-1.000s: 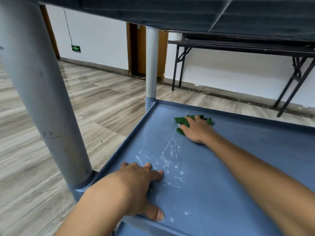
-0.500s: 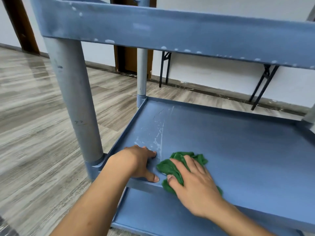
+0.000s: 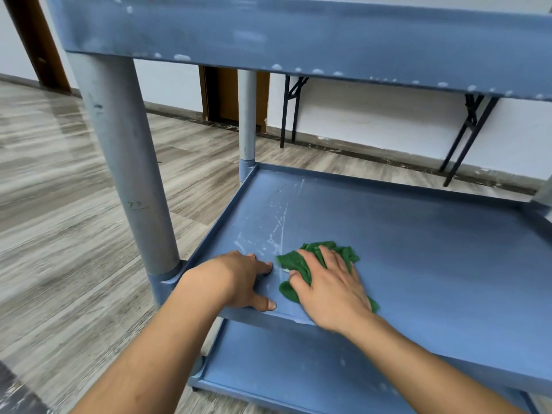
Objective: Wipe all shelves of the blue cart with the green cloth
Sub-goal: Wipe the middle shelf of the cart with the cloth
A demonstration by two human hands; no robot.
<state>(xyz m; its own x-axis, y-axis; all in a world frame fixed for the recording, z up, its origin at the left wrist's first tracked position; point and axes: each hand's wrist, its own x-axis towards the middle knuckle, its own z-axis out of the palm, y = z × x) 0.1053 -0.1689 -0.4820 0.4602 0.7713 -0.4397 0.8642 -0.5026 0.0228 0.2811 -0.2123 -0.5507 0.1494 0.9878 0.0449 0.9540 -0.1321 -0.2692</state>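
Pressure on the green cloth (image 3: 291, 264) comes from the right hand (image 3: 331, 285), fingers spread and laid flat over it rather than curled round it. A flat hand keeps the bunched cloth in full contact with the middle shelf (image 3: 433, 264). The cloth lies in the near-left part of that shelf, just right of the white streaks (image 3: 277, 222). The left hand (image 3: 236, 279) rests with relaxed fingers on the near-left rim, probably to brace the blue cart (image 3: 298, 34). The bottom shelf (image 3: 298, 369) lies below.
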